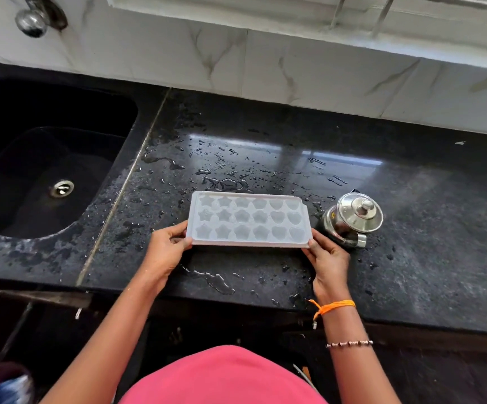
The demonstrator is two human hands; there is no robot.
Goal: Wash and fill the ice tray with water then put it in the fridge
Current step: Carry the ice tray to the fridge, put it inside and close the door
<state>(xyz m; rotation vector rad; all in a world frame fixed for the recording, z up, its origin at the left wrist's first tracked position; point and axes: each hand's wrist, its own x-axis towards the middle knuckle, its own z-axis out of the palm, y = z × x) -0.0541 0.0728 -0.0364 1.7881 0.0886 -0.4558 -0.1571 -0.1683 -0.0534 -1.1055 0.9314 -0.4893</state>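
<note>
A white plastic ice tray (248, 219) with star and heart shaped cells is level over the wet black counter (265, 147), its cells facing up. My left hand (168, 246) grips the tray's near left corner, thumb on the rim. My right hand (328, 256) grips the near right corner the same way. The cells look glossy, as if they hold water. Whether the tray touches the counter or hangs just above it I cannot tell.
A steel lidded pot with a spout (353, 218) stands on the counter right beside the tray's right end. A black sink (114, 123) with a metal drain (60, 188) lies to the left, a tap (34, 20) above it. Puddles spread over the counter.
</note>
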